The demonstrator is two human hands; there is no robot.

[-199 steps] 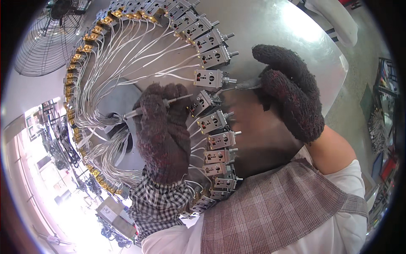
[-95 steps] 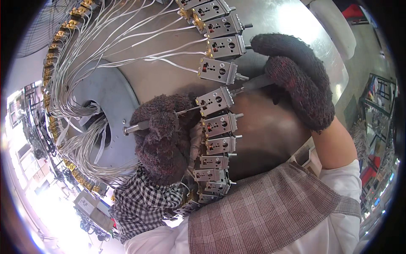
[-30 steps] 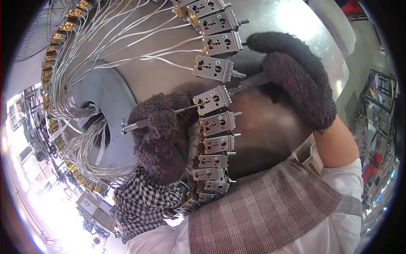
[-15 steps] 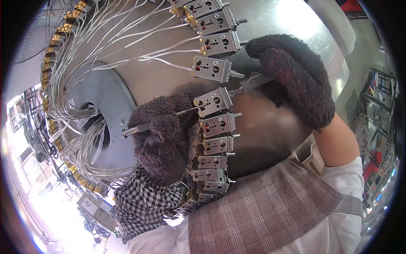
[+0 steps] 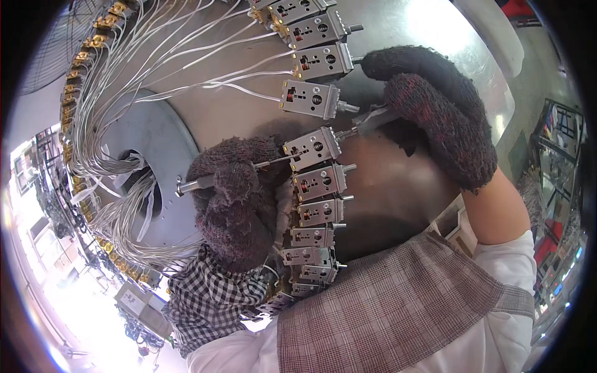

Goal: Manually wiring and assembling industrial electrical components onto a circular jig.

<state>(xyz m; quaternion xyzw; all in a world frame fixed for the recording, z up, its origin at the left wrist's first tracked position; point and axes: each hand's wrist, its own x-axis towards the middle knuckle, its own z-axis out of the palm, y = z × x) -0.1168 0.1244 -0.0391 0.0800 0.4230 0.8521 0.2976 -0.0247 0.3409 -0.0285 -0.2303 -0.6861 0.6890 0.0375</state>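
A knitted dark glove covers my left hand (image 5: 235,208), its fingers closed round a slim screwdriver (image 5: 198,184). The thin blade reaches right, its tip at the face of a small metal box-shaped control unit (image 5: 311,149) with slots and a coil spring. From the other side my right hand (image 5: 444,121), also gloved, grips a tool with a grey, wrapped-looking handle (image 5: 377,118). Its end meets the shaft of that same unit; the tool's exact kind is hidden by the glove. Similar units (image 5: 311,99) stand above and below in a curved row.
White wires (image 5: 242,78) run from the upper units to a bundle passing through a grey disc (image 5: 180,133) on the left. Brass terminals (image 5: 71,99) line the far-left rim. Underneath is a shiny metal surface (image 5: 398,186). Shelving (image 5: 563,130) stands at the right.
The screwdriver and my left hand have shifted slightly left and up. My right hand has moved a little to the right. Both still hold their tools at the same unit.
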